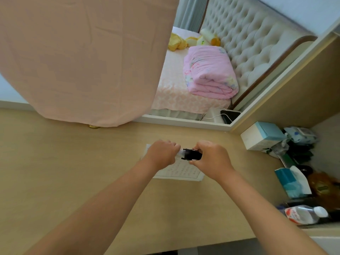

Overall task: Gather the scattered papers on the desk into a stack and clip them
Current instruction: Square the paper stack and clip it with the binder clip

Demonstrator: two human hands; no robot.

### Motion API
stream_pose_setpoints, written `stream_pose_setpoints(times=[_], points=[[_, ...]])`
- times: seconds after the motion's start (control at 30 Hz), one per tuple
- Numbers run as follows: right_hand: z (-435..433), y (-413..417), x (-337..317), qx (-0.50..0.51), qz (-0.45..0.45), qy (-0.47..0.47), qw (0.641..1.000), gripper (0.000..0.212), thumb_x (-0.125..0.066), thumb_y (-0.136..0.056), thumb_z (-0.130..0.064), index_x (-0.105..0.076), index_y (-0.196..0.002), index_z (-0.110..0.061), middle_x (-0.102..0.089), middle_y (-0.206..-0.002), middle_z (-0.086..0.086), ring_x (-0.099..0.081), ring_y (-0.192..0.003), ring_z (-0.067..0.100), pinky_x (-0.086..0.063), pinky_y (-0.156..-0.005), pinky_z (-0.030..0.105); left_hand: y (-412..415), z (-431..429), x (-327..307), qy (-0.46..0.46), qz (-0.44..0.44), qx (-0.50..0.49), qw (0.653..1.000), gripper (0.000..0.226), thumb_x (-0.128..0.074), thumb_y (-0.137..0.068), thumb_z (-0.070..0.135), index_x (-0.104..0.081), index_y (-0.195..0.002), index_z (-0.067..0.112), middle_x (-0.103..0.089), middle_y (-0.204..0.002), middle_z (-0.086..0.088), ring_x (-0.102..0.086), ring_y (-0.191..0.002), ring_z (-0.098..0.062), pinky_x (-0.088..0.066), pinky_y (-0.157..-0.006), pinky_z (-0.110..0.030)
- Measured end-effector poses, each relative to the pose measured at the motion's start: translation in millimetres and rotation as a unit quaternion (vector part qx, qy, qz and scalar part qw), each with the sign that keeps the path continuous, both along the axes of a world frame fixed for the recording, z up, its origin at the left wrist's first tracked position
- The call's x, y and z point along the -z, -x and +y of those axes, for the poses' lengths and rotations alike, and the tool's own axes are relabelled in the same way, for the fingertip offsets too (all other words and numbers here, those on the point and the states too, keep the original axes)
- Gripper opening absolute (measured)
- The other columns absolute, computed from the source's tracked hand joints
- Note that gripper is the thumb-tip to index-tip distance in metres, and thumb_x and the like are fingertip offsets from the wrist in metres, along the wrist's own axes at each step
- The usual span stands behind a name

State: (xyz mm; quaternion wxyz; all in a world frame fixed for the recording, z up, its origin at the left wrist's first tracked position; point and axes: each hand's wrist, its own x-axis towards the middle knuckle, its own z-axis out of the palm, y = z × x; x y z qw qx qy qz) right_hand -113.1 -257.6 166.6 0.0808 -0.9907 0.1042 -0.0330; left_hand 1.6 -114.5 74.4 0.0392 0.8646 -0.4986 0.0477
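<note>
A stack of white papers (181,171) with printed lines lies on the wooden desk (73,172), partly hidden under my hands. My left hand (162,153) is closed on the stack's far edge, holding it. My right hand (209,159) pinches a black binder clip (191,154), its jaws facing the paper edge just beside my left fingers. The clip's metal handles are squeezed between my thumb and fingers. Whether the jaws are on the paper cannot be told.
A pink curtain (82,57) hangs over the desk's far left. At the right stand a white-and-teal box (263,137), a tissue pack (292,181), a lying plastic bottle (305,214) and dark clutter. A bed with a folded pink quilt (209,70) lies beyond the desk.
</note>
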Motion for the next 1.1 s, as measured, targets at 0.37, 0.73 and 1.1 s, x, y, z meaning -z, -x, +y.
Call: stream_pose_setpoints(times=[0.37, 0.73, 1.1], points=[[9.5, -23.3, -3.3, -0.024, 0.062, 0.059, 0.996, 0.035, -0.085, -0.07, -0.035, -0.062, -0.093, -0.02, -0.068, -0.092, -0.007, -0.062, -0.085, 0.018, -0.025, -0.117, 0.04, 1.3, 3.8, -3.7, -0.011, -0.011, 0.006, 1.0, 0.015, -0.044, -0.088, 0.017, -0.055, -0.098, 0.014, -0.063, -0.088, 0.0, -0.054, -0.073, -0.02, -0.031, -0.059, -0.032], [-3.6, -34.6, -4.9, -0.054, 0.157, -0.032, 0.986, 0.061, -0.085, -0.07, -0.037, -0.056, -0.121, -0.022, -0.06, -0.113, -0.008, -0.058, -0.102, 0.011, -0.046, -0.089, 0.023, 3.4, 3.8, -4.4, -0.011, 0.011, 0.004, 1.0, 0.003, -0.047, -0.085, 0.016, -0.051, -0.086, 0.016, -0.06, -0.079, 0.0, -0.045, -0.065, -0.019, -0.023, -0.053, -0.031], [-23.4, -31.0, 0.9, -0.095, 0.124, -0.064, 0.986, 0.049, -0.079, -0.081, -0.034, -0.065, -0.124, -0.015, -0.071, -0.112, -0.001, -0.067, -0.102, 0.012, -0.052, -0.086, 0.022, 5.9, 4.2, -6.5, -0.018, 0.009, 0.007, 1.0, 0.009, -0.046, -0.084, 0.015, -0.054, -0.089, 0.014, -0.06, -0.079, 0.0, -0.046, -0.065, -0.021, -0.025, -0.052, -0.031]])
